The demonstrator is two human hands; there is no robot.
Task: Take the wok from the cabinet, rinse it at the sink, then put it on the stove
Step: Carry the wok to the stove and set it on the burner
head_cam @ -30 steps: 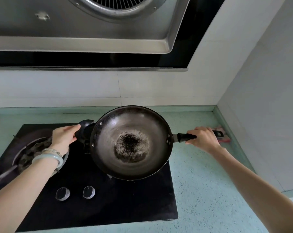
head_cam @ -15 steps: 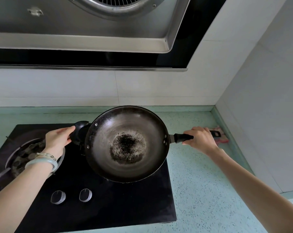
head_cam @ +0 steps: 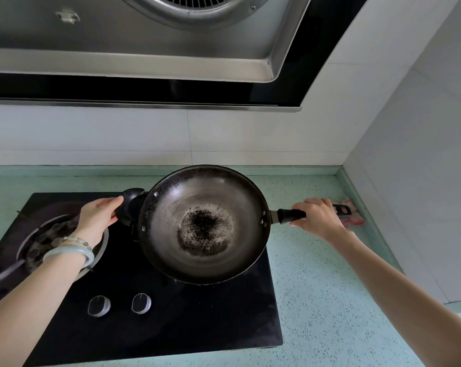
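Observation:
A dark metal wok (head_cam: pixel 171 234) with a scorched patch in its bottom sits over the right burner of the black glass stove (head_cam: pixel 171 321). My right hand (head_cam: pixel 318 217) is closed around the wok's long black handle on the right. My left hand (head_cam: pixel 98 217) grips the small black helper handle (head_cam: pixel 130 205) on the wok's left rim. The right burner is hidden under the wok.
The left burner (head_cam: pixel 41 247) lies under my left wrist. Two round knobs (head_cam: pixel 99 305) sit near the stove's front. A steel range hood (head_cam: pixel 144 49) hangs above. A pink object (head_cam: pixel 353 221) lies at the wall behind my right hand. Green speckled counter (head_cam: pixel 330 300) extends right.
The view has shifted slightly; the wok and both hands stay in nearly the same place over the right burner, with both grips unchanged.

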